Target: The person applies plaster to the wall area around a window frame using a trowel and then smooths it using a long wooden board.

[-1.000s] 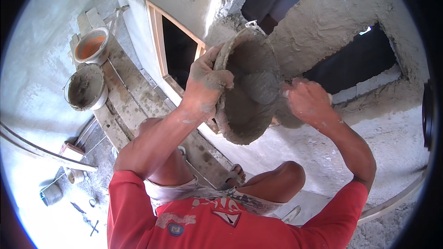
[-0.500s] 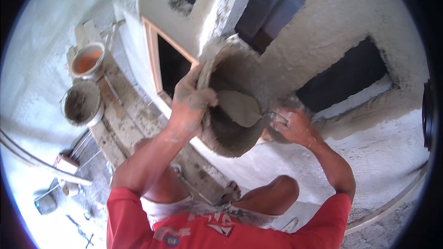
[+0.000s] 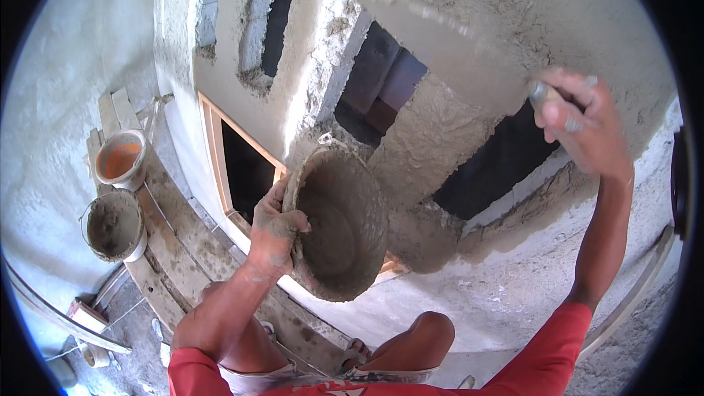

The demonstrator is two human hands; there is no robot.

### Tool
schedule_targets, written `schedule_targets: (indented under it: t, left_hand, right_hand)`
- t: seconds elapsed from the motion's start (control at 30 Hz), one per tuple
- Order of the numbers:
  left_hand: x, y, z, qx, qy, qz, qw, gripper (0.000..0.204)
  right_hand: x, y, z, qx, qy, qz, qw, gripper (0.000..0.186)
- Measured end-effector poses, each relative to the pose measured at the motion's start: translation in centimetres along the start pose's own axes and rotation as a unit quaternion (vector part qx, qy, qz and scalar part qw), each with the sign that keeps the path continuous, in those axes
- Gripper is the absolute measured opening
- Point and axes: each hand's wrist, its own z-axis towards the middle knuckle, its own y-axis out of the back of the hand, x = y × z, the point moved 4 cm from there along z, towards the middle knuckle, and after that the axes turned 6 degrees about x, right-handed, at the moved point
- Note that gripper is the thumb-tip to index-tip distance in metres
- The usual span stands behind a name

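Note:
My left hand [image 3: 275, 231] grips the rim of a mortar-caked bucket [image 3: 341, 231], thumb over the edge. The bucket tilts so its hollow faces me, with grey mortar coating the inside. Higher up at the right, my right hand [image 3: 583, 121] is closed round the handle of a trowel [image 3: 541, 94]. It is raised in front of the rough plastered wall [image 3: 440, 125], above a dark rectangular opening [image 3: 499, 158]. Motion blur and the matching grey make the trowel's blade hard to tell from the wall.
Wooden scaffold planks [image 3: 172, 242] run beneath me. On them at the left stand a bucket with orange inside [image 3: 121, 160] and a mortar-smeared bucket [image 3: 114, 226]. A wooden window frame [image 3: 218, 154] and another dark opening [image 3: 378, 81] are in the wall.
My right hand has swung up and right, taking the trowel with mortar out of the bucket to the wall. My left hand and the bucket now sit lower and slightly left in view.

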Motion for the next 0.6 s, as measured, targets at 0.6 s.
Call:
schedule_targets:
  t: [0.6]
  left_hand:
    - [-0.1,-0.6,-0.2,0.018,-0.008,-0.015,1.000,0.072]
  right_hand:
    - [-3.7,-1.5,-0.7,-0.123,-0.177,0.016,0.976,0.055]
